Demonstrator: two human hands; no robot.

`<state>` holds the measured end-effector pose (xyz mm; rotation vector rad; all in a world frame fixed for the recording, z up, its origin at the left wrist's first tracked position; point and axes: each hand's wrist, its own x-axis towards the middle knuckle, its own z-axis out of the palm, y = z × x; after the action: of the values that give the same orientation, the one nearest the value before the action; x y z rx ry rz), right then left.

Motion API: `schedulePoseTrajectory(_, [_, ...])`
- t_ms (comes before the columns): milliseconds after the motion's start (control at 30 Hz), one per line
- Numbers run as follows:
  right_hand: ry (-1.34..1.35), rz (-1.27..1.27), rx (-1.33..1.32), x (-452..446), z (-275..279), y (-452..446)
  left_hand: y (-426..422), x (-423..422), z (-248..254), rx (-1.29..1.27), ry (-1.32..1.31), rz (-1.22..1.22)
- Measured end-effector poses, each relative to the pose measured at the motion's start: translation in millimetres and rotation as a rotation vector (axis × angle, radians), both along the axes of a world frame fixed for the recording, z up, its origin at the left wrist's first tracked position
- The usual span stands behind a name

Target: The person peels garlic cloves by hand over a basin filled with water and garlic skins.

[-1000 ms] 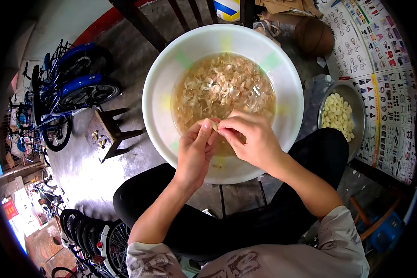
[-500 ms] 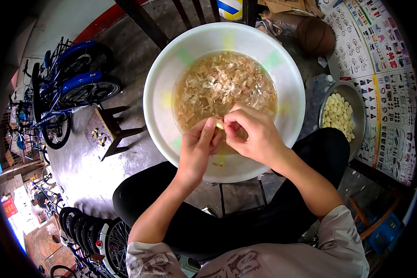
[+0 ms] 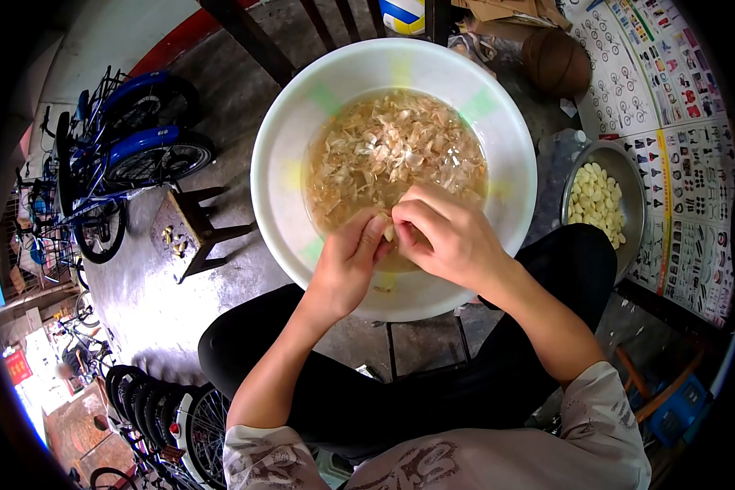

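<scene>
A pale garlic clove (image 3: 389, 233) is pinched between the fingertips of my left hand (image 3: 343, 265). My right hand (image 3: 453, 241) is closed against the same clove from the other side, thumb and index finger together; its other fingers are partly hidden. Both hands are over the near part of a wide white plastic basin (image 3: 279, 122). Brownish water fills its bottom, with many loose garlic skins (image 3: 404, 139) floating in it. To the right, peeled garlic cloves (image 3: 596, 200) lie in a metal bowl (image 3: 634, 192).
A low wooden stool (image 3: 189, 237) with small bits on top stands left of the basin. Blue bicycles (image 3: 143, 155) are parked farther left. A dark chair (image 3: 249, 37) and a basketball (image 3: 555, 63) are behind. Printed sheets (image 3: 686, 204) cover the surface at right.
My fingers have shifted slightly on the clove, which now points more downward. My right hand has come a little closer to my left.
</scene>
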<state>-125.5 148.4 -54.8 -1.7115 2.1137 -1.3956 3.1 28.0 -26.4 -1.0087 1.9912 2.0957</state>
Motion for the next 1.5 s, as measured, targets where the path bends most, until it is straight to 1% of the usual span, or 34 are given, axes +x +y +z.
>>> schedulePoseTrajectory(133, [-0.066,0.010,0.013,-1.6,1.3,0.6,-1.4,-0.2,0.5,0.046,-0.038,-0.028])
schedulePoseTrajectory(267, [-0.182,0.001,0.005,-0.6,-0.1,-0.7,-1.1,-0.1,3.1,0.097,-0.017,-0.023])
schedulePoseTrajectory(333, [-0.233,0.002,-0.002,1.9,-1.9,-0.1,-1.8,1.4,2.2,0.034,0.027,-0.101])
schedulePoseTrajectory(367, [-0.287,0.008,0.014,4.1,-4.6,0.7,-2.0,2.0,2.0,0.034,0.027,-0.102])
schedulePoseTrajectory(400, [-0.341,0.014,0.029,5.1,-6.0,1.2,-2.1,2.5,2.0,-0.040,0.037,-0.142])
schedulePoseTrajectory(433, [-0.341,0.013,0.028,4.4,-4.9,1.0,-2.5,2.9,1.9,-0.113,0.046,-0.182])
schedulePoseTrajectory(500, [-0.386,0.028,0.018,2.3,-1.2,0.4,-4.9,3.6,0.9,-0.144,0.030,-0.185])
schedulePoseTrajectory(700, [-0.270,0.004,-0.013,-8.1,-2.3,0.5,-8.8,4.6,8.5,-0.283,0.008,-0.256])
schedulePoseTrajectory(733, [-0.268,0.003,-0.013,-11.5,-0.7,0.7,-9.2,4.2,10.7,-0.319,-0.018,-0.290])
schedulePoseTrajectory(867, [-0.320,-0.031,-0.030,-19.9,7.8,1.3,-9.7,4.3,12.1,-0.304,-0.056,-0.308])
schedulePoseTrajectory(967, [-0.346,-0.054,-0.041,-24.9,6.1,0.2,-9.9,6.0,2.5,-0.297,-0.060,-0.258])
schedulePoseTrajectory(1033, [-0.362,-0.070,-0.035,-28.5,-0.9,-2.9,-11.0,7.4,-3.4,-0.215,0.000,-0.157])
schedulePoseTrajectory(1067, [-0.395,-0.062,0.045,-29.3,-11.4,-6.7,-11.8,6.5,-4.1,-0.212,0.001,-0.160])
schedulePoseTrajectory(1100, [-0.427,-0.055,0.125,-31.3,-21.6,-10.0,-13.6,4.4,-4.5,-0.149,-0.020,-0.116])
schedulePoseTrajectory(1133, [-0.263,0.073,0.273,-34.4,-29.5,-12.6,-15.4,3.0,-4.3,-0.088,-0.042,-0.072])
schedulePoseTrajectory(1167, [-0.262,0.071,0.271,-29.8,-39.5,-15.7,-18.0,1.5,-3.6,-0.089,-0.041,-0.074])
schedulePoseTrajectory(1233, [-0.137,0.079,0.856,-21.5,-53.9,-26.5,-24.0,-2.7,-1.5,0.309,-0.021,0.115])
schedulePoseTrajectory(1267, [-0.137,0.075,0.847,-17.4,-56.7,-25.0,-25.9,-4.9,-2.7,0.301,-0.020,0.111])
schedulePoseTrajectory(1333, [0.116,0.078,0.344,-3.2,-53.2,-19.9,-26.6,-4.8,-10.4,0.547,0.028,0.366])
schedulePoseTrajectory(1367, [0.114,0.088,0.344,-4.1,-49.3,-19.6,-27.7,-2.7,-12.8,0.547,0.027,0.376])
schedulePoseTrajectory(1433, [0.139,0.012,0.222,-14.9,-24.3,-24.7,-31.0,-2.5,-15.6,0.597,0.034,0.370])
schedulePoseTrajectory(1467, [-0.033,-0.016,0.301,-17.4,-24.9,-26.3,-29.6,-3.3,-14.9,0.596,0.033,0.370])
schedulePoseTrajectory(1500, [-0.034,-0.019,0.302,-18.1,-18.9,-26.5,-26.8,-4.8,-13.8,0.441,0.016,0.291])
